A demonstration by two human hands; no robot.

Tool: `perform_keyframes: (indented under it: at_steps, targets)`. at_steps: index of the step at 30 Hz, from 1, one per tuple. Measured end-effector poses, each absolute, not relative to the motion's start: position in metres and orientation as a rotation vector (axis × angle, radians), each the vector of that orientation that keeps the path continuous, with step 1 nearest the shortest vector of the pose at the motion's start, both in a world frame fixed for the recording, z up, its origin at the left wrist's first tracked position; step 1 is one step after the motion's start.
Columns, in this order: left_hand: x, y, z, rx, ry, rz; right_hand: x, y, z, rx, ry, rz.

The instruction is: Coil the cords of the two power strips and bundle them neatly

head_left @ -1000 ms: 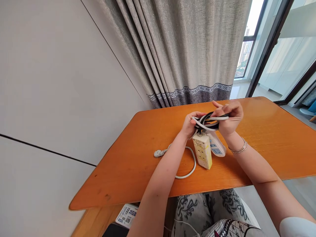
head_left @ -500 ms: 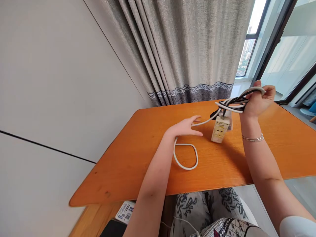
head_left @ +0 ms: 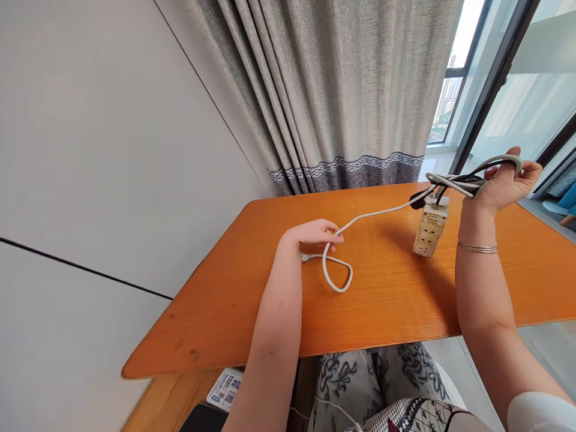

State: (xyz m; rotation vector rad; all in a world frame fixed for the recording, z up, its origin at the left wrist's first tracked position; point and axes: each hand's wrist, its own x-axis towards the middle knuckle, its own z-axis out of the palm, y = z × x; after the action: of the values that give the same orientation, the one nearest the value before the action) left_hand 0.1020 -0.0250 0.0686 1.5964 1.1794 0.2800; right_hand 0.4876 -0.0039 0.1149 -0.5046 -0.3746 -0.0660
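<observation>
My right hand (head_left: 504,186) is raised over the table's right side, its fingers wrapped round a bundle of black and white cables (head_left: 468,180). From that bundle hangs a white power strip (head_left: 431,233), tilted, with sockets on its face. A black plug (head_left: 417,200) dangles beside the strip. My left hand (head_left: 317,233) is closed on a white cable (head_left: 375,214) that runs across from the bundle. Below the left hand, the cable's loose part makes a loop on the wooden table (head_left: 234,300), and its connector (head_left: 306,257) shows near my wrist.
Behind the table hangs a grey curtain (head_left: 351,90), with a glass door and window to its right. A plain white panel (head_left: 90,150) stands at the left. Under the front edge are a labelled white box (head_left: 225,387) and a black object (head_left: 202,417).
My right hand has moved right with the cable bundle and power strip. My left hand has shifted left and closed on the white cable, which now stretches longer between the hands.
</observation>
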Motion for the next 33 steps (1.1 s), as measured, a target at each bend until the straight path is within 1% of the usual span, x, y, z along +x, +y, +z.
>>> perform_keyframes:
  at_steps: [2,6,10,12,14,16,18,22,25,28,33]
  targets:
    - [0.098,-0.022,0.072,1.557,1.289,0.498,0.48,-0.001,0.112,-0.467,-0.5,-0.014]
    - [0.099,-0.013,0.078,1.483,1.492,1.047,0.445,-0.003,0.106,-0.483,-0.855,0.105]
    - [0.112,-0.009,0.083,1.407,1.563,1.57,0.396,-0.023,0.101,-0.459,-1.072,0.295]
    - [0.119,-0.01,0.085,1.429,1.528,1.749,0.374,-0.036,0.099,-0.462,-1.196,0.366]
    - [0.126,-0.013,0.087,1.474,1.462,1.849,0.358,-0.048,0.097,-0.456,-1.314,0.413]
    - [0.132,-0.018,0.09,1.551,1.373,1.872,0.347,-0.059,0.096,-0.414,-1.41,0.416]
    - [0.137,-0.026,0.094,1.672,1.25,1.822,0.34,-0.066,0.095,-0.388,-1.499,0.377]
    - [0.152,-0.053,0.103,1.957,1.008,1.574,0.336,-0.074,0.095,-0.486,-1.669,0.323]
    - [0.164,-0.073,0.107,2.111,0.94,1.455,0.337,-0.078,0.096,-0.516,-1.762,0.407]
    - [0.172,-0.084,0.106,2.153,0.877,1.457,0.341,-0.08,0.098,-0.611,-1.851,0.422]
    - [0.18,-0.082,0.098,2.066,0.846,1.506,0.348,-0.079,0.103,-0.924,-1.844,0.259]
